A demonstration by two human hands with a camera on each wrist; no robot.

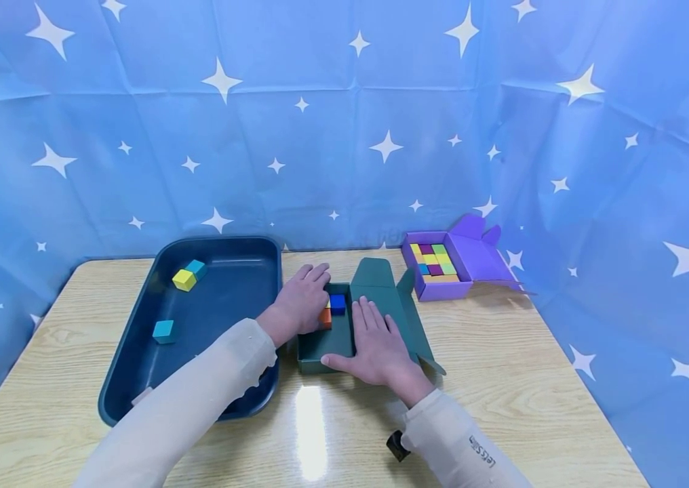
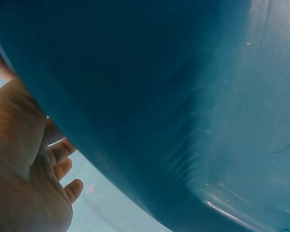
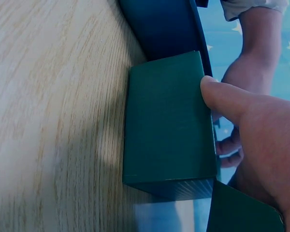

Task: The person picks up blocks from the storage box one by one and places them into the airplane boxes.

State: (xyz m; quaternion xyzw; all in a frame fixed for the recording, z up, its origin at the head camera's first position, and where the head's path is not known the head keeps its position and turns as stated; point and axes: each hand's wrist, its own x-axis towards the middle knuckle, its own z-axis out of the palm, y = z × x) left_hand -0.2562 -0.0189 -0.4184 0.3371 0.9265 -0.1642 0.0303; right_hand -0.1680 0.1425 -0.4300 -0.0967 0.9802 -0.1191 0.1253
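Working remotely, I brace the green box [image 1: 319, 367] with outstretched fingers [image 1: 369, 318] of the right hand [image 1: 376, 354]; the left hand [image 1: 298, 303], pinching or not I cannot tell, should gently square the blocks [image 1: 338, 304] inside.

Dark lettering [image 1: 481, 452] stands on the pale sleeve [image 1: 451, 434] of the right arm, behind the right hand [image 1: 375, 349] and its wrist. It begins "Lets"; its remaining letters are too small to make out. Beyond both hands, faint letter-like marks on the starry backdrop [image 1: 320, 129] are unreadable.
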